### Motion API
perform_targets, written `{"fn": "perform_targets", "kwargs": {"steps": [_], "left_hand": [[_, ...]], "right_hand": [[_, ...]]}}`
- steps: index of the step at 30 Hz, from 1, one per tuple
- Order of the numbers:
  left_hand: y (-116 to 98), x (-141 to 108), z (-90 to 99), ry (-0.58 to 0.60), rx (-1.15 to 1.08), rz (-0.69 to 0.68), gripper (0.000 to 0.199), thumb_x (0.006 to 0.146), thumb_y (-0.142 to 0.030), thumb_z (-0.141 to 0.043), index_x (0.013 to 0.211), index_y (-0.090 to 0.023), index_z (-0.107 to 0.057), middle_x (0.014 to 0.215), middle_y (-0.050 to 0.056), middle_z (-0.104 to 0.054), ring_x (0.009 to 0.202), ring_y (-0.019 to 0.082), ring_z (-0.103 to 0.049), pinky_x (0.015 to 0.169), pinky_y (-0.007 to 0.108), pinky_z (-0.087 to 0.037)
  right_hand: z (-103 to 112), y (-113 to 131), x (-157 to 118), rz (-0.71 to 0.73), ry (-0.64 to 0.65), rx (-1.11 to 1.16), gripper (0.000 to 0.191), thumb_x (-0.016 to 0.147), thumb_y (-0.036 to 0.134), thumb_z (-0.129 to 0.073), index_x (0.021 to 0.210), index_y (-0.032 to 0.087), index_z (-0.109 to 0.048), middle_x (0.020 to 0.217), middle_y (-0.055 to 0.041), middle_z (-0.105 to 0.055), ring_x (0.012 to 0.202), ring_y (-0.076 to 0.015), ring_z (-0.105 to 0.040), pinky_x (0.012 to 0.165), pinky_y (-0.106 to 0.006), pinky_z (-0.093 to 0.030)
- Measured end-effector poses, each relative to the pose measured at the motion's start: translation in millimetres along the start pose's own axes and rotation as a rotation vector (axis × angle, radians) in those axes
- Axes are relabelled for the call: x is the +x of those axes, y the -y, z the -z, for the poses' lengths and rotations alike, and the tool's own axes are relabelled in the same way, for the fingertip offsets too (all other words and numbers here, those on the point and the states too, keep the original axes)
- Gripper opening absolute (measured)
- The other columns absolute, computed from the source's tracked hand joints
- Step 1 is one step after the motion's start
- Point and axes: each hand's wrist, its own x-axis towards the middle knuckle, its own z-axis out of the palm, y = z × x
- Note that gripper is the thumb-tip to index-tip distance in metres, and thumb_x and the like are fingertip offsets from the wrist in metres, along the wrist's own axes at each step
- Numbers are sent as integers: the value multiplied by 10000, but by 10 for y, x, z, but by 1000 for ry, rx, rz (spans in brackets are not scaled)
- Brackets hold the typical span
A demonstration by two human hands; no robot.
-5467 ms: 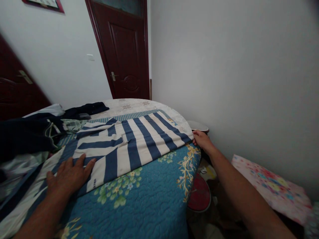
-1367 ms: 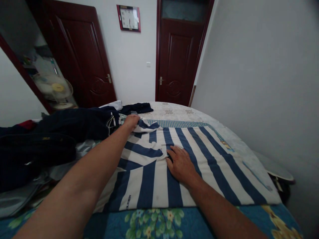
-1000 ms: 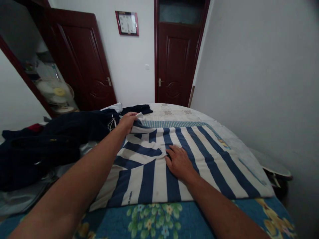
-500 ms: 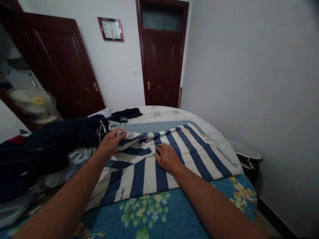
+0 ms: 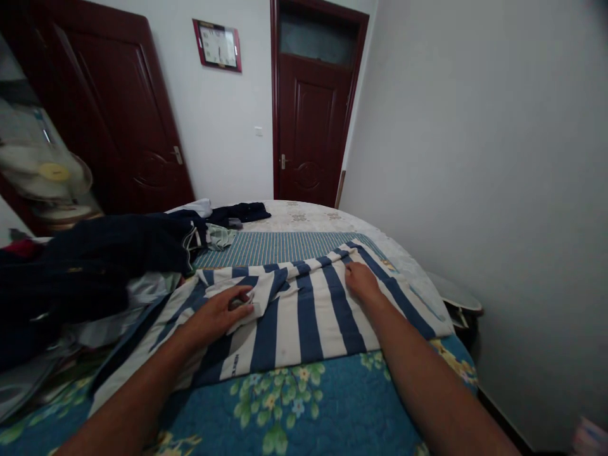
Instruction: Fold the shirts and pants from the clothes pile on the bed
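A blue-and-white striped shirt [image 5: 287, 329] lies spread over the bed, with small dark lettering near its front edge. My left hand [image 5: 223, 313] is on its left part, thumb and fingers curled round a white folded flap of the cloth. Farther right, my right hand [image 5: 363, 282] rests on the stripes with its fingers bent in against the fabric; the fingertips are partly hidden. Along the far edge the cloth is rucked into a long fold.
Dark clothes [image 5: 118, 253] are heaped on the left. Beneath the shirt are a blue floral quilt [image 5: 285, 411] and a blue striped mat [image 5: 285, 244]. A pale patterned cover [image 5: 308, 215] reaches the rounded far edge. A wall [image 5: 475, 158] stands to the right.
My left hand has come nearer and a little right, bringing the shirt's flap down toward me. My right hand has slid right along the shirt, its fingers now curled in.
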Motion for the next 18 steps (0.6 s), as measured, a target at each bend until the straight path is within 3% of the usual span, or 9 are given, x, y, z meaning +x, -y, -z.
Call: {"fn": "perform_targets", "kwargs": {"steps": [7,15,18], "left_hand": [[31,-37,-107,42,40,-78,435,840,-544,-668,1176,-299,-794,1300,82,-779,1233,373,-698,1096,486,-514],[162,-69,12,55,-46,-38,533,786,-479,-697,1304,-367,-756,1353,40,-759,1281,372,-677,1133,485,-503],[147,-90,67,10,30,-6,497,766,-521,-697,1233,-372,-783,1310,50,-774,1232,385,-700,1093,481,-525]], "right_hand": [[101,-306,645,-24,-93,-21,457,1029,158,-435,1404,180,-695,1411,-152,-679,1237,-237,-661,1063,-306,-460],[-30,-293,1260,169,34,-167,557,1009,65,-462,1523,227,-603,1676,-138,-438,1382,-229,-569,1128,-306,-408],[-111,-318,1355,174,103,-199,425,1026,124,-502,1399,191,-694,1607,-168,-512,1282,-231,-636,1079,-314,-434]]}}
